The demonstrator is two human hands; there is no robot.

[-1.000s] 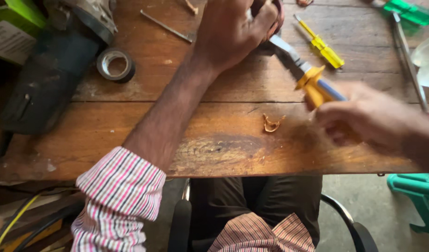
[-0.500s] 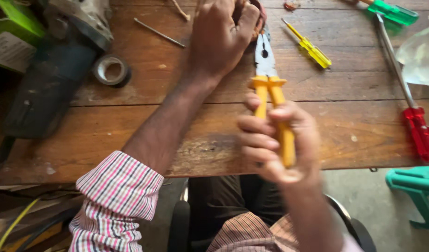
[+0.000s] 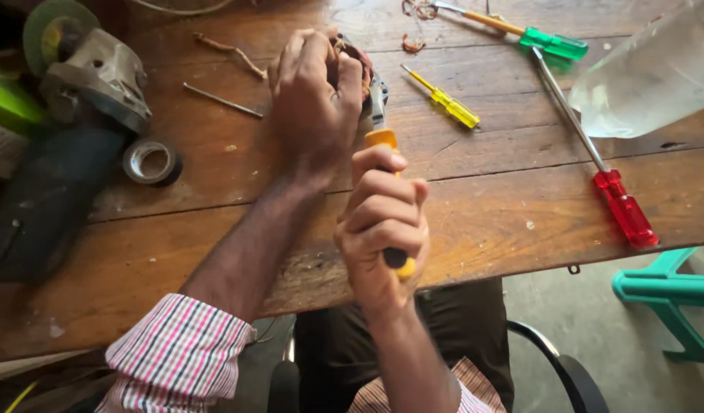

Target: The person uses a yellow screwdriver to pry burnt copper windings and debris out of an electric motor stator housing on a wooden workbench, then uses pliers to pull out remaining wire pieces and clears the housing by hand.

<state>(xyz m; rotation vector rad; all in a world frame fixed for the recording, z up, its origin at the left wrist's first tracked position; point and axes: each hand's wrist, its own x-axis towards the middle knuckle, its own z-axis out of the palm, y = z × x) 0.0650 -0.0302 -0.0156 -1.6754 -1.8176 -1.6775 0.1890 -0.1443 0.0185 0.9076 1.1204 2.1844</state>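
My left hand [image 3: 314, 107] is clenched over a small round part with copper wire [image 3: 358, 57], pressing it onto the wooden table [image 3: 505, 206]. My right hand [image 3: 382, 226] squeezes the yellow handles of a pair of pliers [image 3: 382, 138]. The steel jaws point away from me and reach the part beside my left fingers. Most of the part is hidden under my left hand.
An angle grinder [image 3: 69, 92] and a roll of tape [image 3: 149, 160] lie at the left. A small yellow screwdriver [image 3: 448, 102], a green-handled one [image 3: 547, 42] and a long red-handled one [image 3: 608, 191] lie at the right. A clear plastic bottle [image 3: 650, 73] lies at the far right, a teal stool [image 3: 666, 294] below.
My right hand picked the pliers up from the right, turned them to point away from me, and pushed the jaws up to the part under my left hand.
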